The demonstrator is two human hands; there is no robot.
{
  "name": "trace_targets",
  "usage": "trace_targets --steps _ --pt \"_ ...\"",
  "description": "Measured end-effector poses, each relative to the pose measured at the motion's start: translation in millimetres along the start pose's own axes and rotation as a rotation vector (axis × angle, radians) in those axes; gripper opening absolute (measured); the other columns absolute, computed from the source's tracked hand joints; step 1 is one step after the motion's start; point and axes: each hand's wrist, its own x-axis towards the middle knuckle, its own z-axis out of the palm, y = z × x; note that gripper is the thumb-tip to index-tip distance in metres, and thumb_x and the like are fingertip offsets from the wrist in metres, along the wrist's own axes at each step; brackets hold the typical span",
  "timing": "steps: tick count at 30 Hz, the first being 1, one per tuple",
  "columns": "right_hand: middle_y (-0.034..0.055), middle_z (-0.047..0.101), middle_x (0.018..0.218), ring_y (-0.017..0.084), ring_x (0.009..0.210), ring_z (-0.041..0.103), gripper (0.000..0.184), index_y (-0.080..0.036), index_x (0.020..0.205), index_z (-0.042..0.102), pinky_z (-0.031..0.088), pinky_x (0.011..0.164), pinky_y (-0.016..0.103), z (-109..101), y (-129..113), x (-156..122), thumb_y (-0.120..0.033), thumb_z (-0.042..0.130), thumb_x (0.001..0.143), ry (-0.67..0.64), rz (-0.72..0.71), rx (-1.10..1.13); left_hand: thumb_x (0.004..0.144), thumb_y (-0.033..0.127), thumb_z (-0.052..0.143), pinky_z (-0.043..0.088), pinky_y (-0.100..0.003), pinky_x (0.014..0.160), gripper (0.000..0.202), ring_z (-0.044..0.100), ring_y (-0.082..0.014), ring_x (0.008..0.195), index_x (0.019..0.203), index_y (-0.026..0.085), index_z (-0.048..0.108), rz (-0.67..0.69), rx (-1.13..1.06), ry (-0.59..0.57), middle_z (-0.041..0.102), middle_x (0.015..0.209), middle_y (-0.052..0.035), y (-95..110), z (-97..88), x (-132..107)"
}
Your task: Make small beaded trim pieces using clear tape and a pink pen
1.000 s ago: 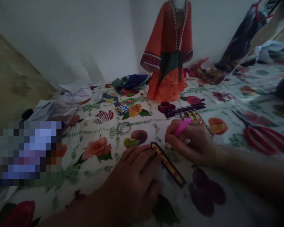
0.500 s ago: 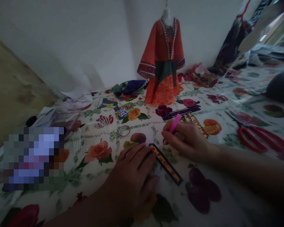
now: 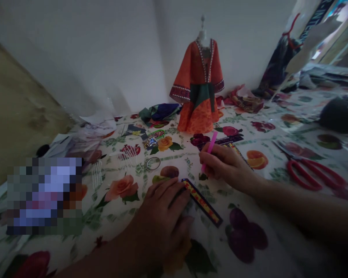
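A pink stick (image 3: 212, 139) is pinched in the curled right hand (image 3: 229, 166). The left hand (image 3: 164, 210) is laid nearly flat, nothing gripped, fingertips against the patterned strip (image 3: 202, 202) at its right. Red-handled scissors (image 3: 304, 175) are seen right of the right hand.

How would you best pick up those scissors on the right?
Probably by the red handles, reaching in from the near side: the scissors lie flat, handles closer to the person, blades pointing away.

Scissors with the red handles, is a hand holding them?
No, the scissors lie on the tablecloth, apart from both the left hand and the right hand.
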Motion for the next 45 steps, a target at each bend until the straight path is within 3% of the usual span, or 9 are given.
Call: trace_targets --steps 9,13,15,18,23,29,38,41,45 --pt "-0.0040 0.055 0.063 0.010 0.051 0.050 0.025 -0.020 0.089 0.055 0.039 0.047 0.022 1 5 -1 -0.042 0.052 0.099 0.029 -0.049 -0.023 0.092 0.026 0.055 0.044 -0.055 0.103 0.037 0.054 -0.0343 0.123 0.124 0.011 0.064 0.015 -0.003 0.021 0.064 0.131 -0.0156 0 -0.3 1" --pt "0.0038 0.063 0.090 0.016 0.078 0.060 0.013 -0.019 0.102 0.059 0.047 0.067 0.029 -7 8 0 -0.025 0.048 0.100 -0.001 -0.306 -0.451 0.093 0.027 0.053 0.044 -0.057 0.101 0.039 0.051 -0.0359 0.125 0.127 0.011 0.062 0.016 0.001 0.005 0.063 0.132 -0.0170 0 0.4 1" --pt "0.0094 0.062 0.106 0.021 0.090 0.061 0.018 -0.017 0.110 0.060 0.048 0.072 0.033 -11 10 0 -0.016 0.047 0.098 -0.071 -0.392 -0.724 0.093 0.027 0.053 0.044 -0.058 0.100 0.039 0.051 -0.0366 0.125 0.127 0.009 0.061 0.015 -0.005 0.000 0.062 0.131 -0.0183 0 -0.1 1" --pt "0.0137 0.059 0.113 0.027 0.100 0.059 0.027 -0.014 0.119 0.058 0.049 0.077 0.038 -16 12 1 -0.010 0.047 0.095 -0.159 -0.416 -1.017 0.093 0.027 0.053 0.044 -0.061 0.100 0.039 0.052 -0.0377 0.125 0.126 0.009 0.062 0.013 -0.024 0.004 0.062 0.131 -0.0196 1 -0.6 1" --pt "0.0137 0.059 0.112 0.031 0.103 0.055 0.041 -0.011 0.125 0.056 0.046 0.086 0.044 -23 6 1 -0.001 0.050 0.085 -0.266 -0.370 -1.229 0.093 0.029 0.053 0.044 -0.060 0.100 0.038 0.052 -0.0372 0.124 0.124 0.009 0.063 -0.001 -0.047 0.013 0.063 0.129 -0.0191 1 -0.9 2" --pt "0.0108 0.060 0.098 0.030 0.092 0.057 0.032 -0.013 0.113 0.062 0.044 0.079 0.042 -19 3 -3 -0.004 0.051 0.084 -0.302 -0.292 -1.317 0.093 0.028 0.054 0.044 -0.060 0.099 0.037 0.053 -0.0381 0.122 0.122 0.008 0.064 -0.007 -0.070 0.013 0.064 0.123 -0.0194 1 -2.4 3" --pt "0.0105 0.059 0.094 0.028 0.089 0.057 0.039 -0.015 0.109 0.064 0.043 0.080 0.041 -21 4 -6 0.002 0.048 0.078 -0.315 -0.307 -1.262 0.092 0.026 0.056 0.042 -0.060 0.100 0.030 0.050 -0.0393 0.123 0.116 0.012 0.068 -0.010 -0.125 0.033 0.062 0.121 -0.0184 4 -6.4 1" --pt "0.0100 0.060 0.092 0.026 0.086 0.058 0.033 -0.014 0.107 0.063 0.044 0.078 0.040 -19 -5 -9 0.000 0.048 0.082 -0.305 -0.336 -1.219 0.093 0.024 0.054 0.044 -0.052 0.100 0.028 0.052 -0.0331 0.120 0.117 0.014 0.066 -0.060 -0.254 0.050 0.060 0.120 -0.0146 5 -17.0 2" --pt "0.0094 0.060 0.088 0.024 0.080 0.059 0.023 -0.014 0.098 0.063 0.043 0.072 0.037 -15 -18 -14 -0.004 0.045 0.089 -0.280 -0.382 -1.131 0.100 0.023 0.043 0.049 -0.037 0.094 0.026 0.057 -0.0212 0.111 0.113 0.024 0.065 -0.259 -0.441 0.149 0.059 0.113 -0.0065 -3 -37.1 6"
